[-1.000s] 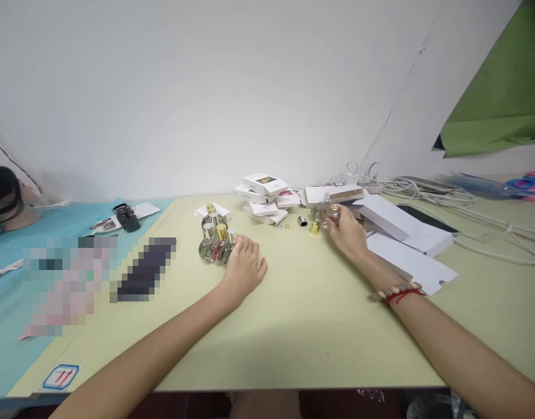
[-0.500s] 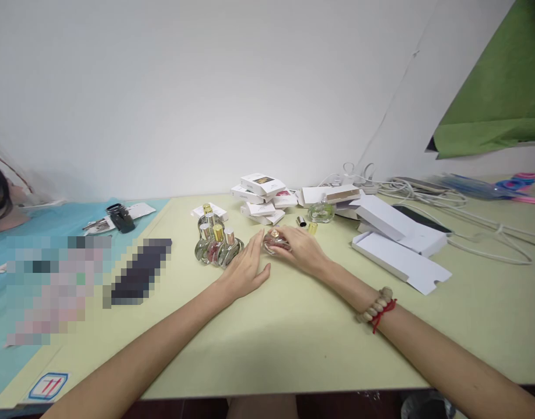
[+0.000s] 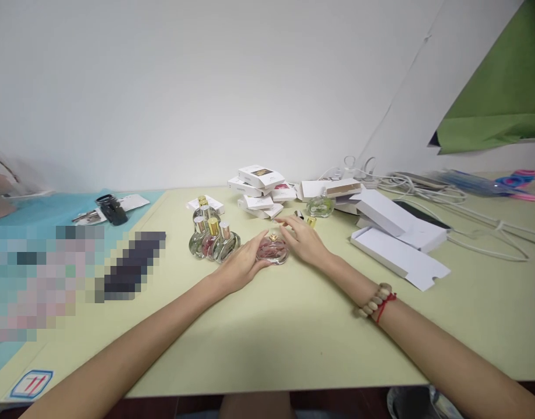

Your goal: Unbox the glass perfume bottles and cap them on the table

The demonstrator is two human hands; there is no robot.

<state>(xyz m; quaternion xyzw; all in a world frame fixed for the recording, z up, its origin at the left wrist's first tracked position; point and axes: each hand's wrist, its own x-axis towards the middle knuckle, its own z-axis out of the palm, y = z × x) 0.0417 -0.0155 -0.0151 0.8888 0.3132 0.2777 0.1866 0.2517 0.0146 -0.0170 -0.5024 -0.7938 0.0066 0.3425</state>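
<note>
A round pink perfume bottle (image 3: 272, 252) with no cap stands on the pale green table (image 3: 293, 326) between my hands. My left hand (image 3: 241, 263) curls round its left side, thumb and fingers touching the glass. To the bottle's right lies my right hand (image 3: 304, 240), its fingers stretched out flat and apart, tips close to a gold cap (image 3: 311, 221) and a silver cap (image 3: 298, 214). Just left of my left hand stands a cluster of capped bottles (image 3: 211, 241). A green bottle (image 3: 320, 207) stands farther back.
Small white boxes (image 3: 258, 192) are stacked at the back. Open white cartons (image 3: 398, 256) lie to the right, with cables (image 3: 468, 203) behind them. A blue mat (image 3: 40, 221) with a black object (image 3: 112, 210) covers the table's left end.
My right hand carried the pink bottle from the back right to the middle, set it down and opened. My left hand shifted right from the bottle cluster onto the pink bottle.
</note>
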